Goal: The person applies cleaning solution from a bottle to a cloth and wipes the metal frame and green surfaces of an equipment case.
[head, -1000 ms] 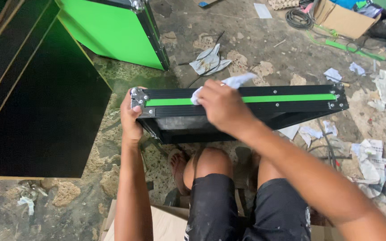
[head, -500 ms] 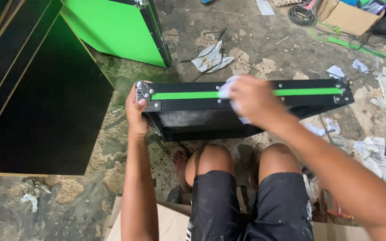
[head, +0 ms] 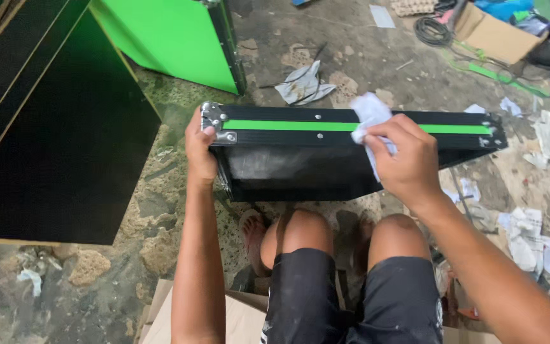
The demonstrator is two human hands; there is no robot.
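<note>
White cloth (head: 369, 113) pinched in right hand (head: 405, 159) on black case (head: 326, 159); left hand (head: 200, 150) grips its corner.

Under my hands I see a black case (head: 326, 162) with a bright green stripe (head: 288, 125) along its top edge and silver metal corners (head: 214, 121). My right hand (head: 405, 159) presses a white cloth (head: 370, 114) against that stripe. My left hand (head: 200, 150) grips the silver corner. Left of my left hand is a large black panel (head: 52, 140) with thin tan edging; beyond it, a vivid green panel (head: 173, 38) trimmed in black. My shorts (head: 345, 299) are black, speckled pale. The floor (head: 148, 223) is mottled grey-green and tan, with white paper scraps (head: 529, 239) right of my right hand.
</note>
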